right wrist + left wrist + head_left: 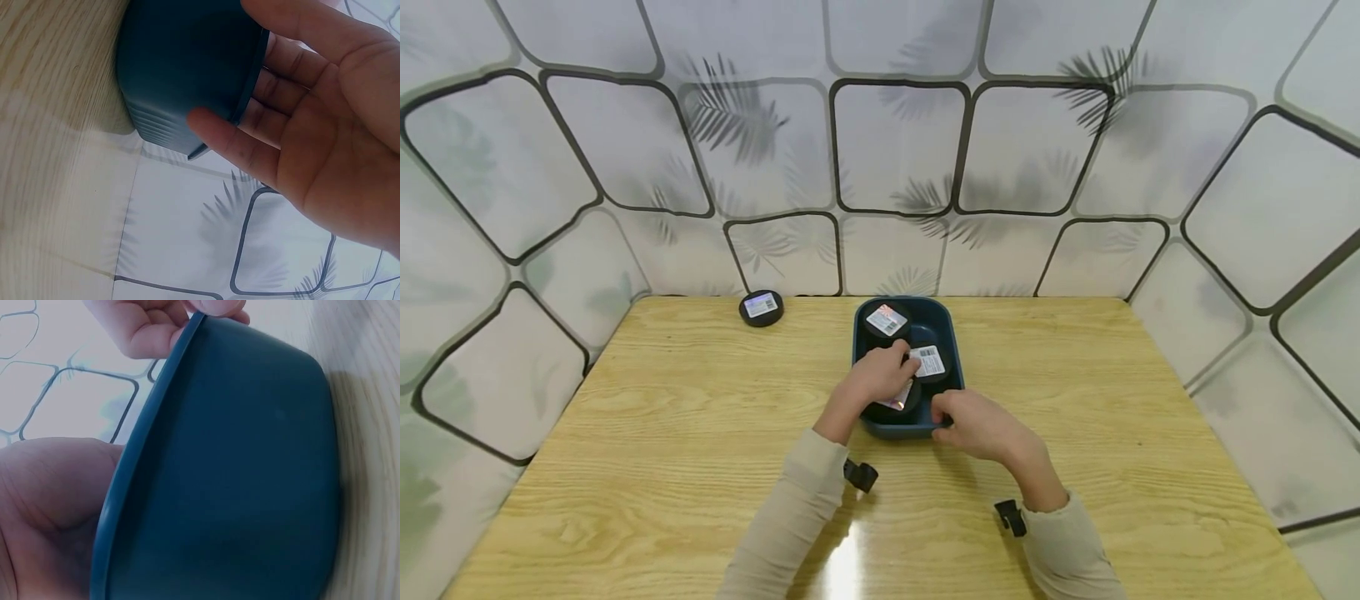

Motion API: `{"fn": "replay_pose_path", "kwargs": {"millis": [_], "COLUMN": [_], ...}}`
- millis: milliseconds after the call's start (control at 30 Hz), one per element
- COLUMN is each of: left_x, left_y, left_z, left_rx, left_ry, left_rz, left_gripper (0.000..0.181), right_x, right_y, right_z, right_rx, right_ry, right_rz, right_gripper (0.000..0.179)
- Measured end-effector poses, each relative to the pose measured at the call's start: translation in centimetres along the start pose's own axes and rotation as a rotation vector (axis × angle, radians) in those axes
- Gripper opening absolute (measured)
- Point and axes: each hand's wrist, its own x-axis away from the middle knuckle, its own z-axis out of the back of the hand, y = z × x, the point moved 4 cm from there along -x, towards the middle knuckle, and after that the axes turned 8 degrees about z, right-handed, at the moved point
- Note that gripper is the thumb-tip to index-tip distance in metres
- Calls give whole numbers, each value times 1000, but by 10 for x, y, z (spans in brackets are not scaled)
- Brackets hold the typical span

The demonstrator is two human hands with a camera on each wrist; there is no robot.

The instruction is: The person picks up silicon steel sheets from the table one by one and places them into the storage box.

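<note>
A dark blue plastic bin (957, 342) stands on the table with black round tins inside, labels facing up. One tin (886, 320) lies at the far end, another tin (928, 362) at the middle right, and a third tin (897, 402) at the near left. My left hand (880, 372) reaches over the bin's left side, fingertips down among the tins; I cannot tell whether they grip one. At the near right corner, my right hand (981, 425) pinches the bin's rim (256, 69), its thumb outside and several fingers inside.
A further black round tin (762, 307) with a label lies near the table's back edge, left of the bin. The wooden table (662, 442) meets a patterned curtain (895, 150) at the back and sides. Both wrists wear small black mounts.
</note>
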Motion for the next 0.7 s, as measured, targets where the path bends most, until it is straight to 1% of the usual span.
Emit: {"fn": "replay_pose_path", "kwargs": {"millis": [100, 200, 300, 400, 467, 533, 633, 700], "left_x": [2, 4, 8, 9, 9, 9, 6, 2], "left_y": [-3, -4, -7, -14, -23, -34, -56, -74], "left_z": [3, 9, 20, 33, 42, 51, 63, 69], "left_rx": [42, 65, 82, 106, 130, 165, 218, 268], "left_ry": [2, 44, 121, 210, 273, 342, 429, 470], "left_rz": [-18, -44, -81, -93, -81, -56, -16, 8], "left_gripper": [35, 37, 37, 33, 30, 28, 26, 27], "right_x": [0, 1, 1, 2, 1, 2, 1, 1], "right_y": [-1, -1, -1, -2, -2, -2, -3, -2], "right_z": [0, 1, 1, 1, 1, 1, 0, 0], "right_rx": [-4, -13, -21, -20, -17, -14, -11, -9], "right_ry": [-3, -3, 3, 9, 10, 8, 6, 5], "right_rz": [-5, -13, -17, -15, -22, -30, -43, -48], "right_gripper": [12, 12, 12, 13, 13, 12, 12, 12]}}
